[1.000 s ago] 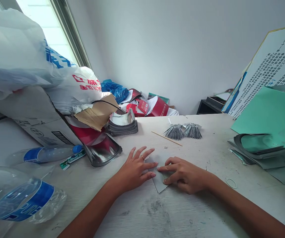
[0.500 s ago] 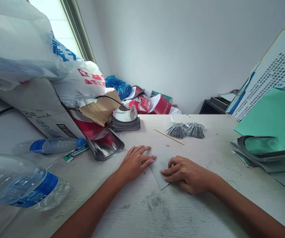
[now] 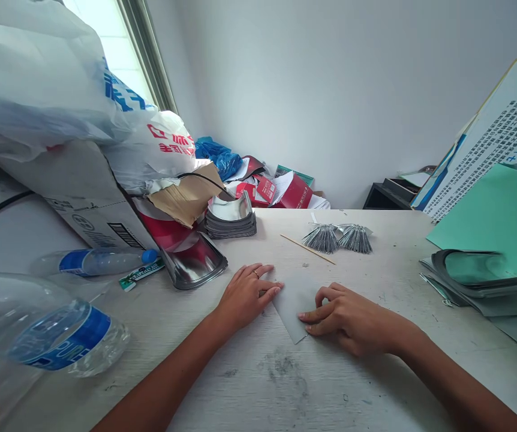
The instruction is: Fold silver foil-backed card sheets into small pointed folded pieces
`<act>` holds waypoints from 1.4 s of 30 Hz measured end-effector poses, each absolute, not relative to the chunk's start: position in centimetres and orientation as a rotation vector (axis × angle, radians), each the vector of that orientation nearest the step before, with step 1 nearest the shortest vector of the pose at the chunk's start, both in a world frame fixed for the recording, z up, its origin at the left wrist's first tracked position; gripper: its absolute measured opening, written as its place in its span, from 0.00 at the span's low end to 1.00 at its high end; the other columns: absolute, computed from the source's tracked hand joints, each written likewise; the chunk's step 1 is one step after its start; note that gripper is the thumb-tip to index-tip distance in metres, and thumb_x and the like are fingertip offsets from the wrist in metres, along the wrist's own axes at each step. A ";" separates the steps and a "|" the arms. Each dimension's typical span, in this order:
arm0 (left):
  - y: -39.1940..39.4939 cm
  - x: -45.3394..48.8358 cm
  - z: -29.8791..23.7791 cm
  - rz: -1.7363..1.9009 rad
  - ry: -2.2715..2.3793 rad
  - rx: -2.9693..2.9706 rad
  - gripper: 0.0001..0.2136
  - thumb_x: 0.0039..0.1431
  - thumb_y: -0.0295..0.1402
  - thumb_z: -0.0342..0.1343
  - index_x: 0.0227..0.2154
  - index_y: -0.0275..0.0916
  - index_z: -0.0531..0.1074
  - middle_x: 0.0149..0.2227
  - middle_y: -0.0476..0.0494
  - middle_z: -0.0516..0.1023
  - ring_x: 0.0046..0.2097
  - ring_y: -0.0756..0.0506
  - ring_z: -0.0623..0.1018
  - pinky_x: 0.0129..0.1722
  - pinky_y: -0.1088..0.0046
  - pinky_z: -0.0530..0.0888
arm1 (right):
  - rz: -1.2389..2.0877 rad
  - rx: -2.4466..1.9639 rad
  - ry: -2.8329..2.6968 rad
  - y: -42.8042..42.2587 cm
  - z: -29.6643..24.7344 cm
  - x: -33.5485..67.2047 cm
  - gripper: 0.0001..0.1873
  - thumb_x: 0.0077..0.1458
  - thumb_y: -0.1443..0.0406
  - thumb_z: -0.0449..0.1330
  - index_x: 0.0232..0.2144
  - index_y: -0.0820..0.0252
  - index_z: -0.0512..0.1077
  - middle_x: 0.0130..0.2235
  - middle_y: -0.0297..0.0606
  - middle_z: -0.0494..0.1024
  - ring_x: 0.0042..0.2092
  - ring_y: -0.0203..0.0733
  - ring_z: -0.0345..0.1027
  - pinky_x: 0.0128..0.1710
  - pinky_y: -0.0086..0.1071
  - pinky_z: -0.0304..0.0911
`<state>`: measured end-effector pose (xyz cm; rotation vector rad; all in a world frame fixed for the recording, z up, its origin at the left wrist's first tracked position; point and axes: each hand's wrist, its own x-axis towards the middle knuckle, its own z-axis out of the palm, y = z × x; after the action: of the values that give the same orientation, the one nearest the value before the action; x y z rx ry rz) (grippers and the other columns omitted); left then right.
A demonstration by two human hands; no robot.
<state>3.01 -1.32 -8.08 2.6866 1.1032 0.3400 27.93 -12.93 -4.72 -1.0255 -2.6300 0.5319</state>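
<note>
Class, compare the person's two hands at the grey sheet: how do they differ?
The left hand wears a ring; no ring shows on the right hand. The left hand's fingers are stretched out; the right hand's are more bent. Both are ungloved, with fingertips at the grey sheet.

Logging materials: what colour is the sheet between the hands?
Light grey sheet, clearest in the head view.

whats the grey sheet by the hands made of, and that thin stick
The grey sheet may be thin card or plastic, matte: flat, straight edge, no bright glints. The thin stick is probably wood or bamboo, dull, judging by its pale tan colour.
</note>
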 end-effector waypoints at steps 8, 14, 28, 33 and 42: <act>-1.6 3.0 -8.5 0.379 1.123 2.704 0.12 0.68 0.41 0.51 0.48 0.59 0.77 0.62 0.50 0.68 0.64 0.38 0.64 0.65 0.46 0.57 | 0.493 -1.083 -2.680 -13.1 -4.6 28.0 0.24 0.54 0.75 0.55 0.48 0.47 0.77 0.58 0.29 0.74 0.47 0.48 0.64 0.48 0.44 0.62; -2.9 3.4 -8.1 0.450 1.060 2.794 0.16 0.61 0.43 0.59 0.51 0.51 0.75 0.60 0.42 0.68 0.61 0.35 0.65 0.61 0.48 0.63 | 0.730 -0.974 -2.634 -12.9 -5.0 26.9 0.35 0.44 0.79 0.53 0.52 0.49 0.74 0.59 0.30 0.72 0.47 0.44 0.66 0.50 0.40 0.64; -4.1 3.9 -8.2 0.283 0.917 2.891 0.20 0.66 0.39 0.53 0.59 0.47 0.65 0.64 0.43 0.65 0.67 0.33 0.59 0.64 0.36 0.52 | 0.457 -1.242 -2.310 -10.9 -8.9 26.9 0.23 0.60 0.61 0.61 0.57 0.58 0.69 0.60 0.46 0.69 0.60 0.49 0.60 0.60 0.45 0.59; -5.1 4.4 -7.8 0.288 0.908 2.876 0.18 0.66 0.32 0.51 0.58 0.42 0.66 0.58 0.41 0.71 0.61 0.40 0.69 0.66 0.48 0.57 | 0.360 -1.379 -2.382 -11.2 -8.6 26.1 0.31 0.62 0.53 0.59 0.63 0.57 0.62 0.61 0.45 0.68 0.60 0.51 0.60 0.61 0.48 0.56; -5.5 4.1 -9.3 0.214 0.915 2.938 0.27 0.68 0.45 0.48 0.65 0.40 0.57 0.67 0.36 0.59 0.67 0.37 0.61 0.65 0.50 0.59 | 0.289 -1.420 -2.400 -11.2 -8.6 26.1 0.29 0.64 0.52 0.55 0.63 0.57 0.61 0.60 0.45 0.68 0.58 0.52 0.60 0.59 0.48 0.56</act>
<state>4.05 -5.48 -9.27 2.9385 0.9148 0.2141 26.14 -11.15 -8.61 -1.4202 -2.3998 0.2890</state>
